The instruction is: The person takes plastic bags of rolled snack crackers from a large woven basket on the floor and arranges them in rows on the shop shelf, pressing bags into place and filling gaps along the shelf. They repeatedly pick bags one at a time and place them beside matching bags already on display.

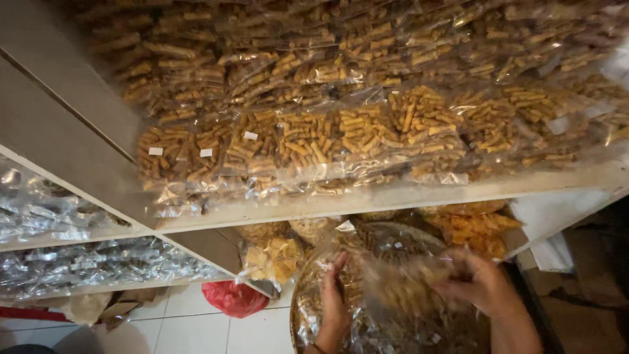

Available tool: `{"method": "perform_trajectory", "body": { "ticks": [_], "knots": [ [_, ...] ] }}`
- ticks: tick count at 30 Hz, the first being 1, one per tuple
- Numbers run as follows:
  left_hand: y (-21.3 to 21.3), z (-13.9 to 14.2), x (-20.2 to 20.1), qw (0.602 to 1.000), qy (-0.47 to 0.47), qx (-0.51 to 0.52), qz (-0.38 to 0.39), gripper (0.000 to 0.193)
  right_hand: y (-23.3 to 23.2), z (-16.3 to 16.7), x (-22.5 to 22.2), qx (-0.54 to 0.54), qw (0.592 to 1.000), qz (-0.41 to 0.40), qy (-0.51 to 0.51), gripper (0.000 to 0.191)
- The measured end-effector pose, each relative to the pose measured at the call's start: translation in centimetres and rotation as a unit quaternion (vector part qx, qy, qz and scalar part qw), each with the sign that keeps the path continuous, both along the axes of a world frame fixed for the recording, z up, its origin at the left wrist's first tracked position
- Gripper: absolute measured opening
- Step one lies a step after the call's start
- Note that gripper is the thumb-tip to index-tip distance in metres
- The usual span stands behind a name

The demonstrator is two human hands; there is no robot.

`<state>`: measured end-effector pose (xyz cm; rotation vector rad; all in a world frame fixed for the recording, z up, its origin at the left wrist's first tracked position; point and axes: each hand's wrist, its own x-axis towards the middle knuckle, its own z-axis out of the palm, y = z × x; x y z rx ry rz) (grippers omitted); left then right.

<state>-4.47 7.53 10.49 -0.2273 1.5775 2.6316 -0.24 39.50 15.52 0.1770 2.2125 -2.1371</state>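
1. On the shelf board (393,196) I see snack bags (314,144) stacked.
2. Below the board, my hands (481,285) sit in a basket (298,308).
3. Left of the board lie foil packs (46,210).

White shelving (393,196) stands over pale floor tiles (196,328).

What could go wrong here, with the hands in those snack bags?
The clear bag between the left hand and right hand looks thin, so a hard grip might crush the snacks inside. The stacked bags overhang the shelf edge just above; a bump might bring some down.
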Motion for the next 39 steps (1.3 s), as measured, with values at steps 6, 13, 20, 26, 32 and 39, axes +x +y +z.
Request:
{"method": "perform_trajectory", "body": {
  "ticks": [6,13,20,26,32,39],
  "knots": [
    [-0.5,-0.1,0.9,0.997,-0.056,0.042,-0.01,0.05,0.9,6.7,2.2,0.162,0.966,-0.125,0.156,0.056],
    [-0.2,6.4,1.9,0.98,0.102,-0.122,-0.122,0.05,0.8,17.7,-1.4,0.269,0.763,-0.324,0.491,0.038],
    [2.5,19.5,-2.3,0.95,0.27,-0.112,-0.112,0.046,3.2,20.4,-14.5,0.543,0.651,-0.231,0.478,0.035],
    [5.0,22.1,-4.1,0.969,0.187,-0.051,-0.154,0.046,4.4,21.4,-15.0,0.536,0.726,-0.131,0.411,0.044],
    [9.1,23.2,-5.5,0.911,0.369,-0.112,-0.149,0.045,-3.8,23.3,-1.9,0.439,0.677,-0.02,0.591,0.067],
    [14.3,28.4,-5.4,0.906,0.232,-0.214,-0.282,0.083,-2.4,23.5,-0.5,0.604,0.599,-0.182,0.494,0.046]
  ]
}}
